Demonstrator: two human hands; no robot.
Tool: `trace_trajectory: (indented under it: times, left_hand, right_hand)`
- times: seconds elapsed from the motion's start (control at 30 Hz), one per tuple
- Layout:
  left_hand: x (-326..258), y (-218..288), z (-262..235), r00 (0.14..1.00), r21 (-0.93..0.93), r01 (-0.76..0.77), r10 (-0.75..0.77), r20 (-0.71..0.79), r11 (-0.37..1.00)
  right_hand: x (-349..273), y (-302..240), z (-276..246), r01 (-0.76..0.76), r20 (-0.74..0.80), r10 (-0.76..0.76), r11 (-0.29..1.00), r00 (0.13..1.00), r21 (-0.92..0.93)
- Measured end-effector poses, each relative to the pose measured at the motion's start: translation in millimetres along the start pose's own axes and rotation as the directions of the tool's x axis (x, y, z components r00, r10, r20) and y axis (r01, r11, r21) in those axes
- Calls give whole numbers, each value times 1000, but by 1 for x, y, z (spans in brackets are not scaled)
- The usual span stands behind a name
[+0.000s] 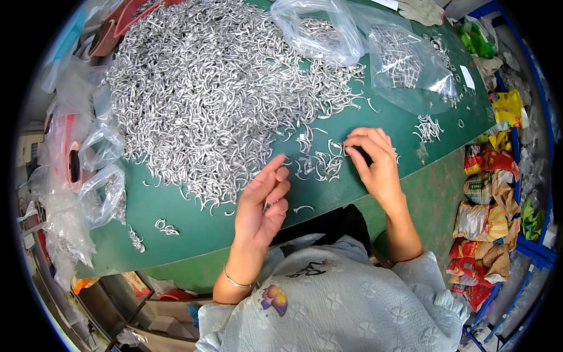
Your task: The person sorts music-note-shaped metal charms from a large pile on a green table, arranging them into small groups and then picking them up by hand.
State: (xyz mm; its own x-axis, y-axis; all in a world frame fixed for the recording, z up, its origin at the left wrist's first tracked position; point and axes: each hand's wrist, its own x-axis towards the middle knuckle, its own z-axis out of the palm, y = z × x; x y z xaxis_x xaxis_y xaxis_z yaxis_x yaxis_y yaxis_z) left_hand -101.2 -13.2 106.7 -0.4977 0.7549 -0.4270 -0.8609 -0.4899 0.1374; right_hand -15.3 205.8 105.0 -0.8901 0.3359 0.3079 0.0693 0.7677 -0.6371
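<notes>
A big heap of small, curved silver metal pieces (193, 94) covers much of the green table. My left hand (263, 202) is at the heap's near right edge, its index finger stretched out and the other fingers curled in. A small glint shows between those fingers, but what they hold is mostly hidden. To the right, my right hand (378, 164) pinches at the edge of a small loose group of curved metal pieces (322, 166), a small silver piece at its fingertips. One single curved metal piece (304, 207) lies near the table's front edge.
Clear bags holding metal pieces (346, 50) (399, 61) lie at the back right. A smaller pile (429, 128) is on the right. Plastic bags (102, 196) hang over the left edge beside pink bins (73, 155). Blue shelving (536, 252) with coloured packages stands right.
</notes>
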Motion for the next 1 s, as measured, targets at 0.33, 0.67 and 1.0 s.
trace_trajectory:
  times: [0.33,0.67,1.0]
  left_hand:
    - [-6,-12,1,999,-169,8,-16,-42,986]
    - [-12,-9,-9,998,-146,45,-52,-42,988]
    - [-16,-8,-10,999,-130,30,-34,-25,991]
  right_hand:
    - [12,-9,14,48,79,-33,980,996,-191]
    - [14,-11,-4,-577,573,357,-107,738,810]
    - [13,-28,22,-54,124,46,997,991,58]
